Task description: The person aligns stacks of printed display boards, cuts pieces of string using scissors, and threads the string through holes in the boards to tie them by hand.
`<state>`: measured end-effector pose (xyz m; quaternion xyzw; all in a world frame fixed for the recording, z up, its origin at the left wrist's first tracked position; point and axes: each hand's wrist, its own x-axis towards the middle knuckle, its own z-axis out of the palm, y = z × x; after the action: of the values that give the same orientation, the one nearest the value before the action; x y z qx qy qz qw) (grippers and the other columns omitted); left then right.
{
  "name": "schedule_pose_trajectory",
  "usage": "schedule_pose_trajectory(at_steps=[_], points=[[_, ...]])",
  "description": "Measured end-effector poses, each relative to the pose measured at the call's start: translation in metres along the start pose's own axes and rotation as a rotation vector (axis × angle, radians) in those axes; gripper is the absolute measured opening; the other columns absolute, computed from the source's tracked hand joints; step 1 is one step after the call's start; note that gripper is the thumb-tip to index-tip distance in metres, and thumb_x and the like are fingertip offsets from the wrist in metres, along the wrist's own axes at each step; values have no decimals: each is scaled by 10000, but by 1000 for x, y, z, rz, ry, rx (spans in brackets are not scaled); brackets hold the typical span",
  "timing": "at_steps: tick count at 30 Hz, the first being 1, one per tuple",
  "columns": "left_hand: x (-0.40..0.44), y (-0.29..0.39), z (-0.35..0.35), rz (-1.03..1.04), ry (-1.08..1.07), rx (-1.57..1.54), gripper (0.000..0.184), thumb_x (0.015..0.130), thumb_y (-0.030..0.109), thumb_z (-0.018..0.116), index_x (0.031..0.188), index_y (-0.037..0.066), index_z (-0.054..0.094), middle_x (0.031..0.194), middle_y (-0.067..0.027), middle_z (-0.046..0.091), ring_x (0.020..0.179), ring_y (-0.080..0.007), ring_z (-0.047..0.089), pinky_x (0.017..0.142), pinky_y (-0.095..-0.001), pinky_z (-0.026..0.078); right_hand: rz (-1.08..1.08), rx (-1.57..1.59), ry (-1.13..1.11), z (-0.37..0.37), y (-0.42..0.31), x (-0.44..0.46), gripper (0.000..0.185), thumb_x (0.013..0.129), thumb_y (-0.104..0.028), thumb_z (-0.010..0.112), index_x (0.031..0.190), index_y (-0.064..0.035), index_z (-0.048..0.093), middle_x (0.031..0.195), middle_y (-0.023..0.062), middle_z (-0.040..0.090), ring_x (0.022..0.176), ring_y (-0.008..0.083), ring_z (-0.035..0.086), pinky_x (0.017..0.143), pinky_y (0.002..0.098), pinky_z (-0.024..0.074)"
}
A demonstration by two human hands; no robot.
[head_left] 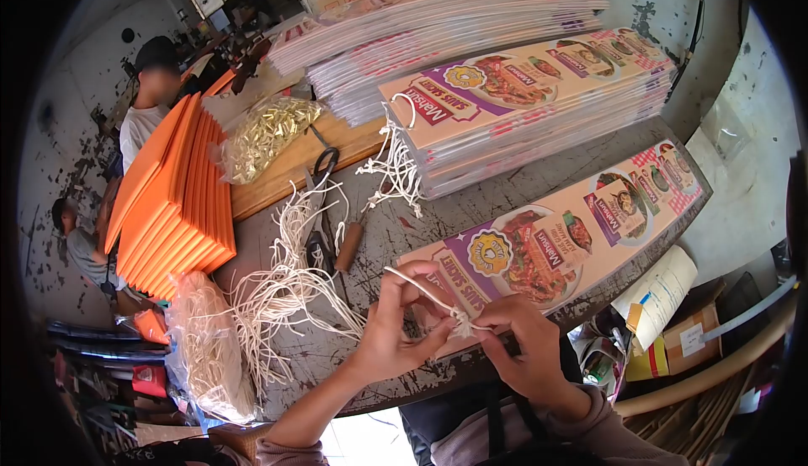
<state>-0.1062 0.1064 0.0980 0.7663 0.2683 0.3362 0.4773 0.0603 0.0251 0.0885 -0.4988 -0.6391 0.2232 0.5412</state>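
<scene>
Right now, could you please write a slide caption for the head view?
Both hands hold a white string over a printed card, with loose strings and a stack of cards nearby.

Ptd. card (551,251) glossy; tbl. (391,234) rough.

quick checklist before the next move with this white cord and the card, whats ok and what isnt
1. Grip on the cord: ok, the left hand and right hand both hold the white cord.
2. Knot tight: cannot tell, fingers partly cover the bunched part.
3. Saus Sachet card face up: ok, it lies on the table.
4. Loose cords sorted: not ok, they sprawl in a tangle.
5. Card stack apart from the card: ok, it stands behind.
</scene>
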Motion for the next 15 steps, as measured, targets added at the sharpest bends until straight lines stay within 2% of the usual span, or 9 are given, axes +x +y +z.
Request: schedule_pose_trajectory(at_steps=[3,5,10,12,15], points=[[3,0,-2,40,-22,-9,665,679,-143,576,1234,31,253,864,-76,536,874,-154,570,820,-303,443,-14,6,19,-3,-2,3,155,734,68,613,868,-1,573,837,110,571,674,208,606,577,253,494],[4,1,-1,125,17,35,636,706,-93,619,1217,13,256,817,-84,555,743,-152,587,667,-251,458,-18,14,36,-7,2,4,143,734,72,609,852,1,571,833,112,570,671,204,604,575,253,488],[4,-3,-2,171,73,94,581,695,-104,593,1151,24,257,835,-95,544,743,-148,576,655,-249,451,-17,32,14,-11,7,3,126,733,74,603,831,5,565,814,109,565,659,199,581,593,258,467],[3,-1,0,179,79,119,563,693,-104,592,1125,30,256,839,-98,540,742,-146,571,638,-246,448,18,18,-35,-11,8,2,137,733,76,595,845,8,557,807,106,555,680,206,557,641,291,453],[1,-1,1,118,88,65,580,662,-157,528,1105,59,222,835,-80,508,738,-139,518,679,-258,439,46,-34,-84,-11,5,4,96,738,54,599,819,19,561,787,113,551,697,209,563,619,274,456]])
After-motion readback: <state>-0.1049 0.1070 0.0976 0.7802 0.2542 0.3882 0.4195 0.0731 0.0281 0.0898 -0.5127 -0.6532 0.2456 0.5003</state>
